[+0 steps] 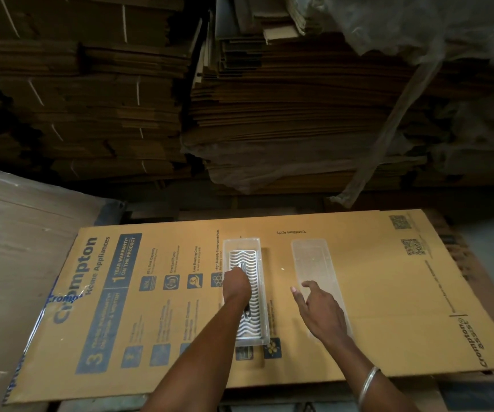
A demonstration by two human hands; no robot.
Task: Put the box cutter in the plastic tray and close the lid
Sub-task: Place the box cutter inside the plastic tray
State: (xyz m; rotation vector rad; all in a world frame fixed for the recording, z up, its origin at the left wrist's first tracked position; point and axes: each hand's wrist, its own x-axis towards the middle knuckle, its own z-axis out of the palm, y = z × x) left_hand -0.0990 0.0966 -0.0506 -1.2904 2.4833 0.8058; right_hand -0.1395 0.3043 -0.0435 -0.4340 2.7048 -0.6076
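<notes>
A clear plastic tray (241, 243) with a wavy slotted white insert lies lengthwise on a flattened printed carton. A dark box cutter (246, 313) lies inside it along its length, partly hidden under my left hand (236, 282), whose fingers are closed on the cutter's middle. The clear lid (311, 257) lies flat on the carton to the right of the tray, apart from it. My right hand (318, 310) rests over the lid's near end with fingers spread, touching or just above it.
The flattened carton (388, 292) covers the work surface. Tall stacks of flattened cardboard (269, 114) rise behind it. A plastic-wrapped board (16, 233) leans at the left. A metal bangle (369, 382) circles my right wrist.
</notes>
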